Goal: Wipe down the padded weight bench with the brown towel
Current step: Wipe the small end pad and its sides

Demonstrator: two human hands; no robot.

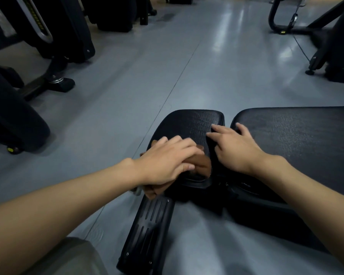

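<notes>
floor (167,76) open; towel (202,165) at seat (191,124) edge

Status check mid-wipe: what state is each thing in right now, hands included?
seat pad: creased surface, partly under the towel.
back pad: no towel on it.
brown towel: bunched, on the seat pad's near left edge.
left hand: fingers curled over the towel, holding it.
right hand: fingers spread, resting across the gap between the pads.

A single wide-angle head view looks forward and steeply down, close above the left hand (167,161) and right hand (234,149). The grey floor (127,86) recedes ahead, and gym machines (58,36) crowd the upper corners.
</notes>
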